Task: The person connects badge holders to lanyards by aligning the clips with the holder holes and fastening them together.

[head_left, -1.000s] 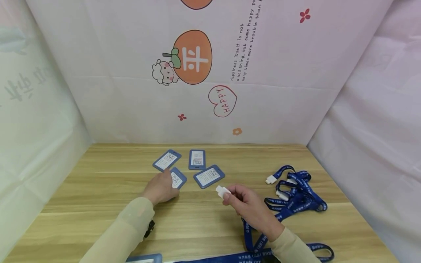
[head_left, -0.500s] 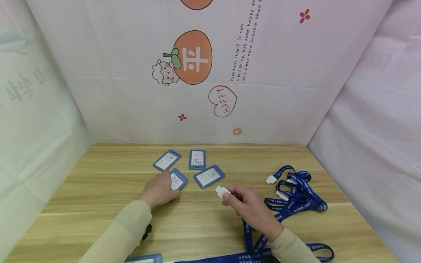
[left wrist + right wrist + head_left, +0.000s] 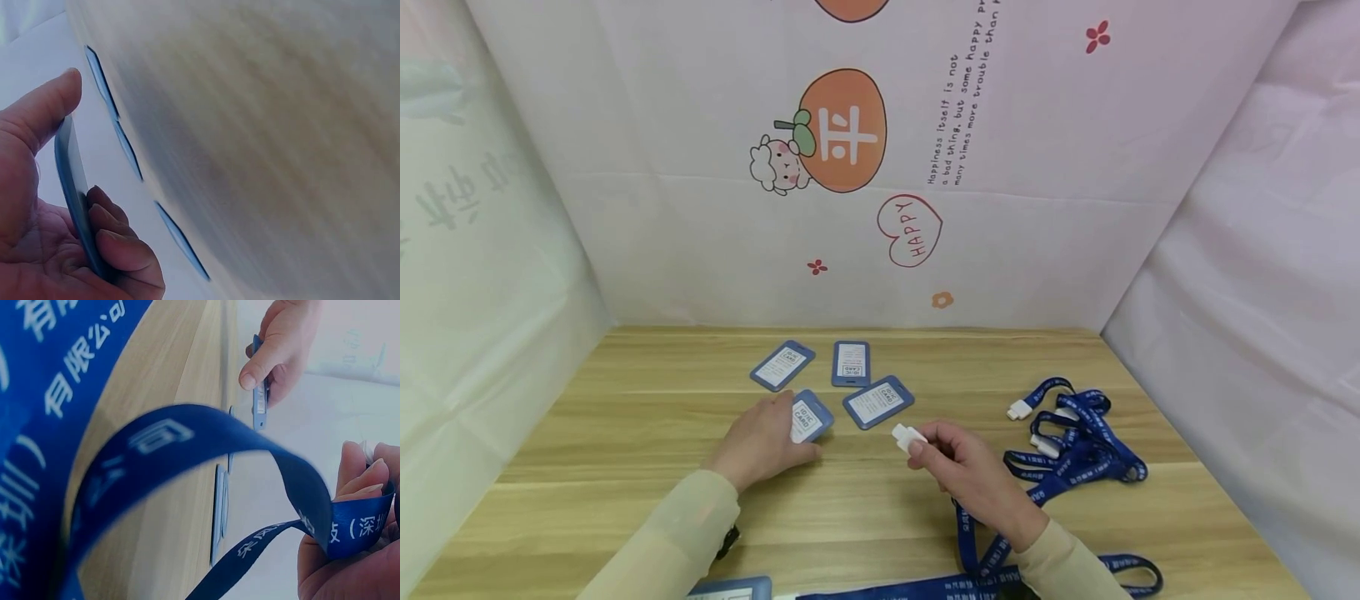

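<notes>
My left hand [image 3: 763,442] grips a blue-framed ID badge holder [image 3: 808,417] whose printed card faces up in the head view. In the left wrist view, fingers curl round one edge of that badge holder [image 3: 72,181] and the thumb lies at its other end. Between thumb and fingers, my right hand [image 3: 973,475] pinches the white plastic clip [image 3: 908,437] of a blue lanyard. The lanyard's printed strap [image 3: 362,525] runs across the right fingers and loops in front of the right wrist camera. The clip's tip points toward the badge holder, with a gap between them.
Badge holders [image 3: 782,365] lie on the wooden table [image 3: 625,433] behind the left hand. Other blue lanyards [image 3: 1078,454] with white clips are tangled at the right. Another badge holder [image 3: 737,588] and a strap [image 3: 895,590] lie at the front edge. A white printed cloth [image 3: 700,250] stands behind.
My left hand has drawn slightly toward me, and the badge holder in it has shifted a little right and nearer, showing more of its face. The right hand stays still with the clip.
</notes>
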`<state>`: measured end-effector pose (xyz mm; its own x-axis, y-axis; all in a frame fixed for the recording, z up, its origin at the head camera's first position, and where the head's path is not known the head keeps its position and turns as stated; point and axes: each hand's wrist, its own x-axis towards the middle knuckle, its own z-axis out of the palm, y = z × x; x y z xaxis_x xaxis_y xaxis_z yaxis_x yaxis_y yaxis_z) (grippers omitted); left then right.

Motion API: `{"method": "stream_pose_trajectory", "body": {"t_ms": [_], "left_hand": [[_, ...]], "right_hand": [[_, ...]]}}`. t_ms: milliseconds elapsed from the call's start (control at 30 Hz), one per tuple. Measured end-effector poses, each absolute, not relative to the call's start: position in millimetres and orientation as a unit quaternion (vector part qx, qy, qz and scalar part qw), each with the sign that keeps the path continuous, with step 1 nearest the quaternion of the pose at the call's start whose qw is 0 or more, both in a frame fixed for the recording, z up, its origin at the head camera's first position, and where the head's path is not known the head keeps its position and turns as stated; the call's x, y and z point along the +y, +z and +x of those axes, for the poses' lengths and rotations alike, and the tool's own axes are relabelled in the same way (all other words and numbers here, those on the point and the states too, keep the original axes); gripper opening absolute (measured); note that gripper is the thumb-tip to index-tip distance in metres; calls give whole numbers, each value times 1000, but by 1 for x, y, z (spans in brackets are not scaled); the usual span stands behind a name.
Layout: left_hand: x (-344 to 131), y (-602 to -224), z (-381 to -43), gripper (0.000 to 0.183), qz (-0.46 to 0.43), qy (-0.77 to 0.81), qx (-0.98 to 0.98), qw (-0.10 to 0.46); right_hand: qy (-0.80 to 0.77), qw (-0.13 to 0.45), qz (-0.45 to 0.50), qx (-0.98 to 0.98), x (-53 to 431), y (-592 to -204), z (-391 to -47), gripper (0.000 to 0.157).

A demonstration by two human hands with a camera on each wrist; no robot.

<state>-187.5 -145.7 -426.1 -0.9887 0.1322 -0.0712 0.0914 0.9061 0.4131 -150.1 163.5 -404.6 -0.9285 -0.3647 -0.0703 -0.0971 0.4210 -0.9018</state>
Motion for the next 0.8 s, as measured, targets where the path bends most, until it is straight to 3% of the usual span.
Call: {"method": "stream_pose_trajectory", "body": {"t_ms": [333,800], "left_hand": [[-142,-419,-175,94,90,199,976,14],[-129,-407,-153,97,152,172,972,-44]], "right_hand": [[-521,134,-139,832,163,-404,-149,37],[-521,130,-137,832,162,-403,-147,36]]}}
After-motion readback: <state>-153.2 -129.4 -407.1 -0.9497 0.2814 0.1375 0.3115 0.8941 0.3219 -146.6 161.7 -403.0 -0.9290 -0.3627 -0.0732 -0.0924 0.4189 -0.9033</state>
